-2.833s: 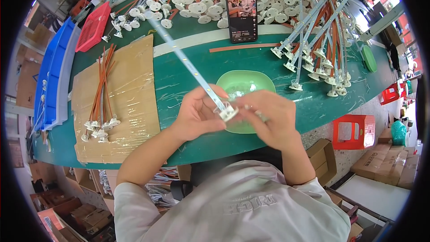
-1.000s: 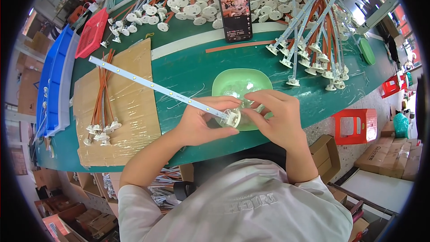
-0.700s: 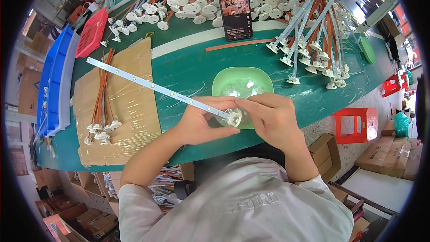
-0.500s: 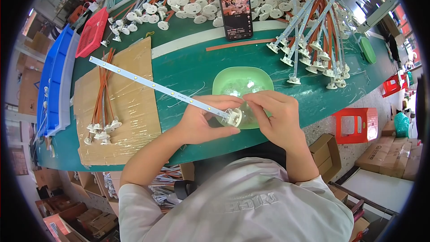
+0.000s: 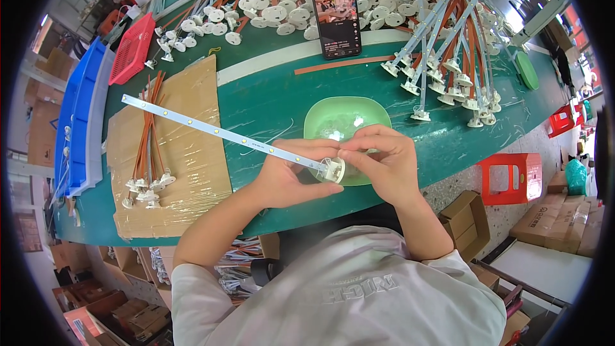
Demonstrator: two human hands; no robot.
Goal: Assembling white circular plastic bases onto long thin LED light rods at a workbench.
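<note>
A pale LED strip with small yellow chips slants up to the left, its lower end joined to a round white lamp base. My left hand is closed around that lower end, thumb beneath the base and fingers behind the strip. Against the upper edge of the base, my right hand is closed in a pinch; whatever sits between its fingertips is too small to make out. Behind both hands stands a light green bowl with clear, shiny small pieces in it, partly hidden by my fingers.
Cardboard on the left bears a bundle of finished-looking strips. Beyond it are a blue bin and a red basket. A phone leans against piled white bases; more strips stand at right.
My right hand has moved slightly left and down, its fingertips now at the lamp base's edge. The strip's far end has dipped a little and shifted left.
</note>
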